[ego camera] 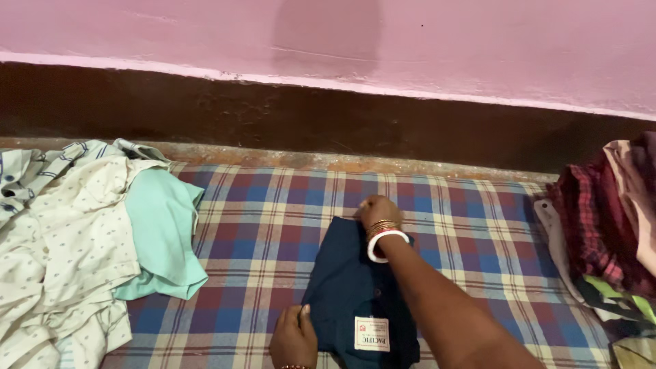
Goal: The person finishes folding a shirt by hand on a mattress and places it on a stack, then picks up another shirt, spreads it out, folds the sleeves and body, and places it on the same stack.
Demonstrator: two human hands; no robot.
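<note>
A folded dark navy garment [348,287] with a white label lies on a checked bedsheet [260,225]. My right hand [378,210], wearing white and gold bangles, presses down on the garment's far edge. At the near left corner of the garment, my left hand [294,338] rests with its fingers curled on the fabric. Whether either hand grips the cloth or only presses it is unclear.
A loose heap of clothes sits at the left: a cream patterned shirt [61,260], a mint green piece [164,232], a striped one [41,171]. A red checked pile [601,225] lies at the right. A dark and pink wall [328,82] runs behind the bed.
</note>
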